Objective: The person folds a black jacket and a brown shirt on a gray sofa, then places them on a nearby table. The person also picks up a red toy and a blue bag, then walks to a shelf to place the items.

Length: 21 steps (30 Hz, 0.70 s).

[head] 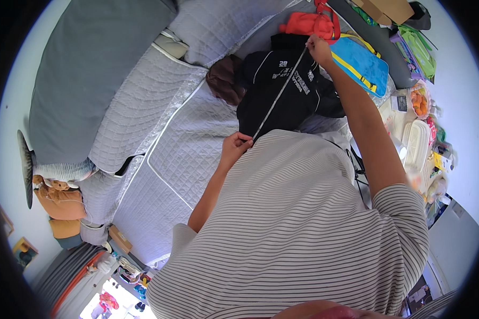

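Note:
A black jacket [279, 87] with white piping and printed lettering lies spread out on the grey quilted sofa cover [187, 131]. Down its front runs a pale, straight strip [278, 95] that looks like a zipper. My right hand [319, 48] pinches the far end of this strip, near the collar. At the near end, by the hem, my left hand [237, 146] has thumb and finger closed on the jacket's edge. My striped shirt hides part of the hem. Beside the jacket's left side lies a dark brown cloth [225, 79].
Past my right hand lie a red bag [309, 24] and a blue bag with yellow straps [361, 65]. On the right, a table holds a white plastic basket [416, 145] and a pack of orange fruit [419, 101]. A grey sofa backrest [99, 75] rises on the left.

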Tool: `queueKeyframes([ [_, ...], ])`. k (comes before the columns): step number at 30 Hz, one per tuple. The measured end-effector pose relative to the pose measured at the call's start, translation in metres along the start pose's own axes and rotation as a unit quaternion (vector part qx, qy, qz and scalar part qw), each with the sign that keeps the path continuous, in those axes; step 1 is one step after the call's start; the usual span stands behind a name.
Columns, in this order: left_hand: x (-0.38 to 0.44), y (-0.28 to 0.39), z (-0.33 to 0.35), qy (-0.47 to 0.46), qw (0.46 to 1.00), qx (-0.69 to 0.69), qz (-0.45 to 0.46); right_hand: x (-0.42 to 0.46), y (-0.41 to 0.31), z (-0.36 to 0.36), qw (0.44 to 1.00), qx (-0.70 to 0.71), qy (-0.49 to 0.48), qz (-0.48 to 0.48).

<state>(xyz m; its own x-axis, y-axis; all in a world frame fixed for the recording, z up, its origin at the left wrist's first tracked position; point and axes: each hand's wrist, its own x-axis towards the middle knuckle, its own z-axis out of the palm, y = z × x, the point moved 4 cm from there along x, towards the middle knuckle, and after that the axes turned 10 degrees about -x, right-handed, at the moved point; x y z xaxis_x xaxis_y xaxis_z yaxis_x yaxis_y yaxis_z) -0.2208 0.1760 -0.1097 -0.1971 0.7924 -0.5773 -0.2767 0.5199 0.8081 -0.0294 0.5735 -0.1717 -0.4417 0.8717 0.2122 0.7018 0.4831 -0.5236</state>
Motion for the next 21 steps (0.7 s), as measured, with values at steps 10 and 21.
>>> queueKeyframes([
  [10,0.028,-0.042,-0.041,-0.013,0.993,0.114,-0.005,-0.028,0.046,0.016,0.988,-0.041,-0.007,0.147],
  [21,0.204,-0.010,-0.062,0.059,0.893,0.401,0.195,-0.207,0.140,0.015,0.916,-0.184,-0.097,0.342],
])
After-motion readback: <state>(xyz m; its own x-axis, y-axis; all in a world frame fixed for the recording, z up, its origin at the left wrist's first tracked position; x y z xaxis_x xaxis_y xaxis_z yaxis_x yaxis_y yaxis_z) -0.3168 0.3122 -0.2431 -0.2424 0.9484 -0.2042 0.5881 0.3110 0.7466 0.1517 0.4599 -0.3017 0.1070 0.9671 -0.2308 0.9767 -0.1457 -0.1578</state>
